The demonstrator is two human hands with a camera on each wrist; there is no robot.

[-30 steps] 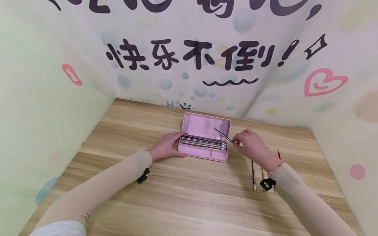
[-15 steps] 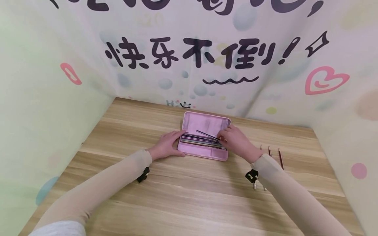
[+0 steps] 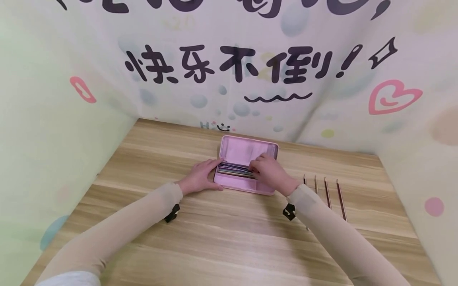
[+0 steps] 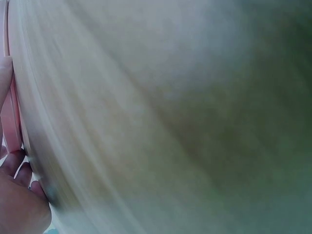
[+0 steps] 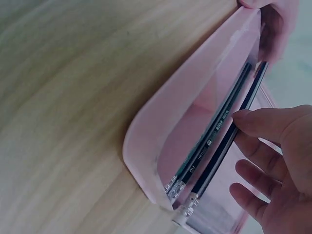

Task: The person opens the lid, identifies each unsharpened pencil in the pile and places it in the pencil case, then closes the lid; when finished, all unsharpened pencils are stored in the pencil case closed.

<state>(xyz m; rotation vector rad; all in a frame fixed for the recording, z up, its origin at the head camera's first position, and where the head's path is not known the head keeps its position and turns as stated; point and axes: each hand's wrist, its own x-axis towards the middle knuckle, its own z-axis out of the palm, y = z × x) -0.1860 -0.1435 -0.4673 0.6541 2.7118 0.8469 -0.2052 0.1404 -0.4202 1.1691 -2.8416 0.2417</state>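
An open pink pencil case (image 3: 236, 183) lies near the back of the table, its lid tilted up behind. My left hand (image 3: 198, 178) grips its left end, thumb at the front edge and fingers toward the back corner. Between thumb and forefinger, my right hand (image 5: 278, 161) pinches a dark pencil (image 5: 218, 152) over the case. In the right wrist view this pencil runs alongside several dark pencils (image 5: 202, 148) inside, its silvery eraser end near the case's end wall. The right hand covers the case's right part in the head view.
Several pencils (image 3: 328, 194) lie side by side on the wooden table (image 3: 214, 238), right of the case; the right sleeve hides part of them. A printed cloth backdrop (image 3: 200, 101) rises behind the table, with pale walls on both sides.
My right hand has moved left from beside the case to over it, lowering the pencil onto the others there. The left hand has stayed on the case's left end.
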